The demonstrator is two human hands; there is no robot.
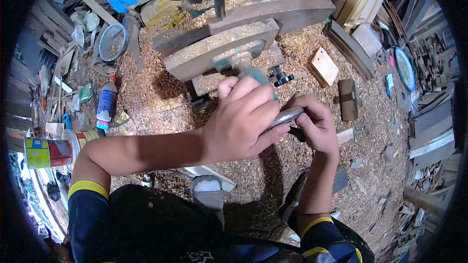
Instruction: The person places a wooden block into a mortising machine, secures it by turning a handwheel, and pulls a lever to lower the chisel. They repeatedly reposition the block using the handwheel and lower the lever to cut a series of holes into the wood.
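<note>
While the right grip [314,122] pinches a curved, shiny metal piece [288,115] between thumb and fingers, the left grip [241,117] lies just beside it, palm down, with its fingers bent and its thumb reaching to the piece's lower edge. What lies under the left palm is hidden, so whether that grip is closed on anything I cannot tell. The metal piece sits between the two grips, in front of the person's body and near the green machine part [254,74], which shows beyond the left knuckles. A black knob [283,77] stands just right of that part. Farther forward, a curved wooden piece [222,48] lies across the machine, and a longer curved board [292,13] extends behind it to the right. A pale wooden block [323,67] and a darker wooden block [348,100] rest to the right, on ground covered with wood shavings [375,131]. On the left, a blue-labelled bottle [107,103] with a red top stands near a round blue-rimmed object [113,42], and a yellow and red can [48,153] lies nearer the left elbow.
</note>
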